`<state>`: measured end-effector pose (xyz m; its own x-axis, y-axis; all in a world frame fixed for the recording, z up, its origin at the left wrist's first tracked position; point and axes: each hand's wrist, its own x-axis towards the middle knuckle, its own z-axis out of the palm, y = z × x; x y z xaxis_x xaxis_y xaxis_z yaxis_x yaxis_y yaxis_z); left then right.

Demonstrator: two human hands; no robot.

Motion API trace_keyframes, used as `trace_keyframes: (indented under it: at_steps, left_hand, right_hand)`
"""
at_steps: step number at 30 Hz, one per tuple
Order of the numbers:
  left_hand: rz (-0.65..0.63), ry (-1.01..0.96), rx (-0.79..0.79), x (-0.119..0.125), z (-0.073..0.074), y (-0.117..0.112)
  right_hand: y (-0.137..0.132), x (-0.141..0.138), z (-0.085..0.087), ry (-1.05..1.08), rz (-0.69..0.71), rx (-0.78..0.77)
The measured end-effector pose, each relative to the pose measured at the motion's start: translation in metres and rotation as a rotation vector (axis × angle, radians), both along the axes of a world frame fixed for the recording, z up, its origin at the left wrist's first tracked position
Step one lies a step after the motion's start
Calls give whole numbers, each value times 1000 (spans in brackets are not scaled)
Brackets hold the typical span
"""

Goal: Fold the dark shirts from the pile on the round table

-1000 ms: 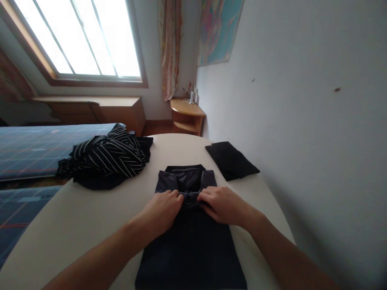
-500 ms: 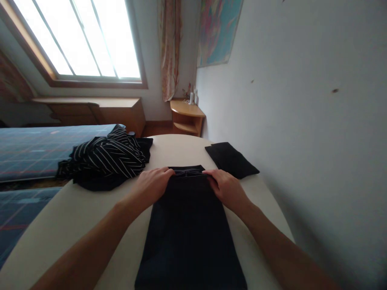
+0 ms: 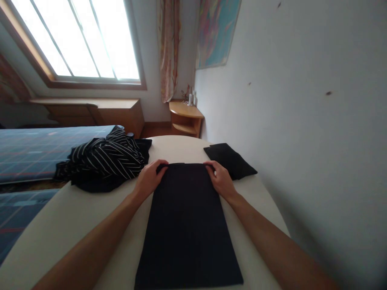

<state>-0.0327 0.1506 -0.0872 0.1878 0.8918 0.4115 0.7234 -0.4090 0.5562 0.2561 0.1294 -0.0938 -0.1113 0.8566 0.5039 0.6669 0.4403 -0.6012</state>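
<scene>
A dark navy folded garment [image 3: 187, 221] lies flat as a long panel on the pale round table [image 3: 178, 145], narrowing toward its far edge in my view. At its far left corner, my left hand [image 3: 152, 174] pinches the cloth between thumb and fingers. My right hand [image 3: 219, 176] grips the far right corner the same way. The far edge runs straight between the two hands. Whether it is trousers or a top, I cannot tell.
A black folded cloth [image 3: 231, 160] lies beyond my right hand, near the white wall [image 3: 317, 161]. Heaped at the table's left edge is a black-and-white striped garment [image 3: 111, 157]. A plaid-covered bed [image 3: 36, 149] stands left, a corner shelf [image 3: 186, 110] behind.
The far edge, folded over and gaping between my hands before, now lies flat and straight. Both hands have shifted slightly to the corners, and the garment's near edge has come into view.
</scene>
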Motion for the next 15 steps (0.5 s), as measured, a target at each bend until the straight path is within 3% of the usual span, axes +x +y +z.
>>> trace_keyframes:
  at_steps: [5, 11, 15]
  left_hand:
    - [28, -208, -189, -3, -18, 8]
    - [84, -471, -181, -1, -14, 9]
    - [114, -535, -237, 2, -21, 12]
  right_hand:
    - [9, 2, -15, 98, -1, -133]
    - [13, 2, -12, 236, -38, -82]
    - [18, 3, -19, 260, -57, -85]
